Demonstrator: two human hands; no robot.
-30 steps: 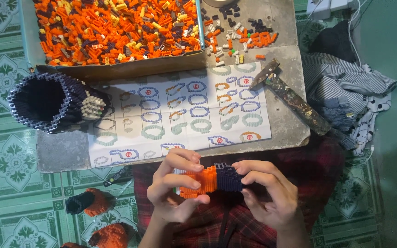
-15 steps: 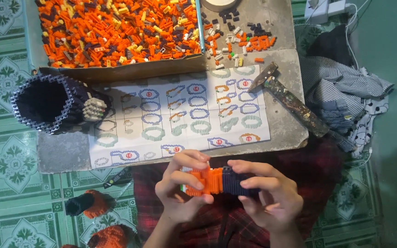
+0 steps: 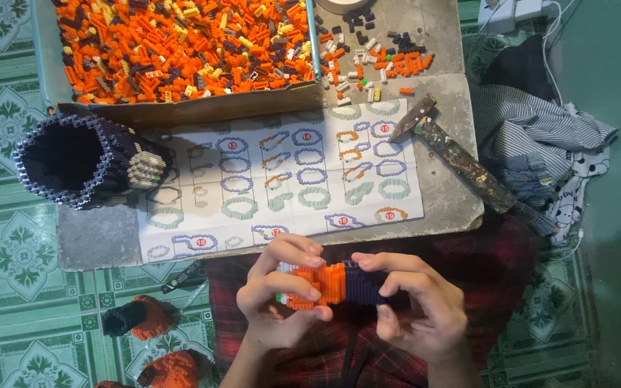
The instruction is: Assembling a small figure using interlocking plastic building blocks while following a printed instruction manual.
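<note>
I see my left hand [image 3: 282,294] and right hand [image 3: 418,305] both clamped on the orange-and-dark brick piece [image 3: 336,285] just below the instruction sheet [image 3: 282,179] — held close to that sheet, I judge, for easy checking.

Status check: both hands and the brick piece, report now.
Left hand grips the orange end of the brick piece. Right hand grips its dark end. Held over the lap, nothing in the way.

I see orange-and-dark-purple brick piece [image 3: 333,285]; mostly orange bricks in tray [image 3: 181,43]; green patterned floor tiles [image 3: 8,251]; red plaid lap [image 3: 497,266].
</note>
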